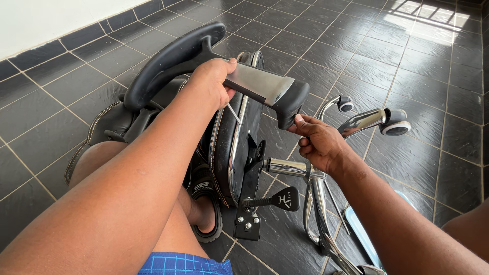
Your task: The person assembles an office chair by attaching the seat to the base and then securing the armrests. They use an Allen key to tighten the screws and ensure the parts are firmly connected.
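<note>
A black office chair [232, 147] lies on its side on the dark tiled floor. My left hand [211, 84] grips its armrest [178, 56] where the black curved pad meets a chrome bracket [257, 84]. My right hand [318, 142] is closed around the lower black end of that bracket, beside the chrome gas-lift column [288, 167]. The chair's chrome star base [364, 121] with castor wheels [396, 127] sticks out to the right. A black adjustment lever [282, 199] juts from the seat mechanism below my hands.
My bare knee and a foot in a black sandal [206, 214] rest against the chair seat. A white wall [46, 20] runs along the upper left. Sunlight falls on the tiles at the upper right. A pale flat object [364, 234] lies under the base.
</note>
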